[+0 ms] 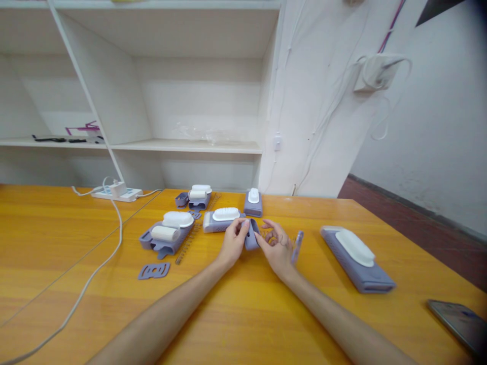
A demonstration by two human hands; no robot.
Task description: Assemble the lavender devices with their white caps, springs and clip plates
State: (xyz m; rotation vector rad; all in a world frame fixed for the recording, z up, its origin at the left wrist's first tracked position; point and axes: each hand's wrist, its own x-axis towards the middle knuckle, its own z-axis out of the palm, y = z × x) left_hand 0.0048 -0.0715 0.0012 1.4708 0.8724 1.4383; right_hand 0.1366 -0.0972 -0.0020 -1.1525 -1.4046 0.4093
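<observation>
A small hollow grey-purple plastic piece is pinched between my two hands above the table. The thumb and fingers of my left hand close on its left side. My right hand grips its right edge with thumb and forefinger, the other fingers loosely curled. By the outer side of my right hand is a narrow grey-purple strip; whether that hand touches it, I cannot tell. Just behind my left hand lies a grey-purple case with a white oval part. A coil spring lies farther left.
An opened case with a white roller and a slotted flat plate lie left. More cases stand at the back and right. A phone rests at the right edge. A power strip trails a white cable.
</observation>
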